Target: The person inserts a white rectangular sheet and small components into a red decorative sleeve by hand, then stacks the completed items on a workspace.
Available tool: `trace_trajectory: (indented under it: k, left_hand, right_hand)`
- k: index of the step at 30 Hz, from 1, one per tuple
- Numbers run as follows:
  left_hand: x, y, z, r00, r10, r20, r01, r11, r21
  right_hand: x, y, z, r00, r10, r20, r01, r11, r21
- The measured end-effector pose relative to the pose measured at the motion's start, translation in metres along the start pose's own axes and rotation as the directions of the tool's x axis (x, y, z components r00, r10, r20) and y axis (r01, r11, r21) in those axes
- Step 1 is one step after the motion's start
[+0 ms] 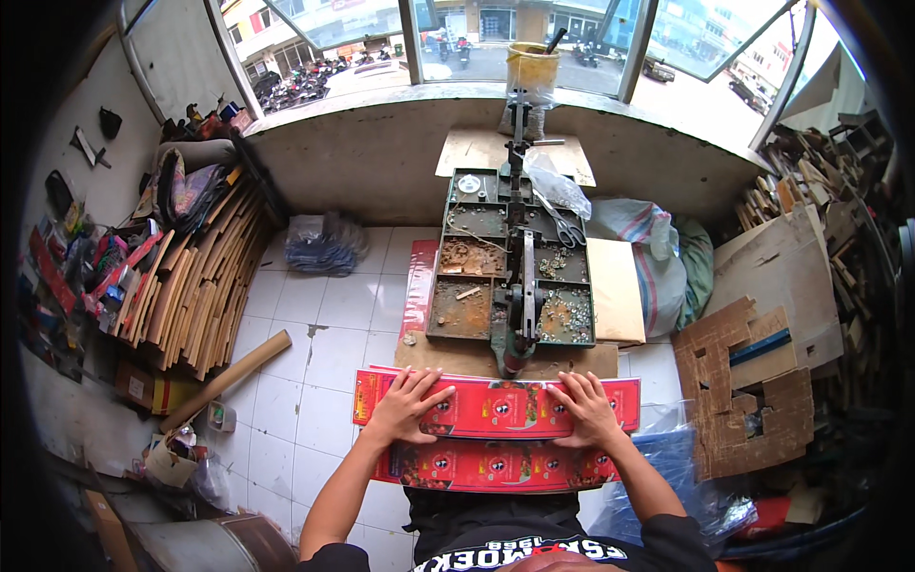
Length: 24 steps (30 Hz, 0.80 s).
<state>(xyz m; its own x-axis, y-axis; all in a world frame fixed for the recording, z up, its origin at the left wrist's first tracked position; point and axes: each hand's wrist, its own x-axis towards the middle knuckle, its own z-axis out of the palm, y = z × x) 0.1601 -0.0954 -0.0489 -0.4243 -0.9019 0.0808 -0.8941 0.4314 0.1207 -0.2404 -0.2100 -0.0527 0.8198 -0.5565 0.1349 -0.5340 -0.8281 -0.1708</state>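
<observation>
Left hand [410, 405], fingers spread wide, rests on the upper red strip's [500, 408] left end; a second red strip [500, 465] sits nearer the body. The metal machine [522, 286] stands just beyond. Right hand [588, 410], splayed too, covers the right end: even pressure, edges square, I'd say!

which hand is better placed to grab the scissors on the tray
Likely the right hand: the scissors lie on its side of the tray, while the left hand would reach across the metal bar. Both hands rest on the upper red printed strip.
</observation>
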Motion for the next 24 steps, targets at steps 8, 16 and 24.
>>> trace_trajectory:
  k: [8, 16, 24]
  left_hand:
    - [-0.0004, 0.0003, -0.0002, 1.000, -0.006, 0.011, 0.006, 1.000, 0.005]
    - [-0.0004, 0.0006, -0.0005, 1.000, -0.005, 0.022, 0.005, 1.000, 0.011]
    - [-0.0030, -0.0012, 0.0025, 0.999, -0.019, 0.038, 0.020, 1.000, -0.023]
  right_hand:
    - [0.0007, -0.0014, -0.0024, 1.000, 0.006, 0.006, -0.006, 1.000, 0.007]
    - [0.0002, -0.0018, -0.0025, 1.000, 0.003, -0.004, -0.003, 1.000, 0.014]
    - [-0.0020, 0.0001, 0.0008, 1.000, -0.001, -0.025, 0.002, 0.999, 0.038]
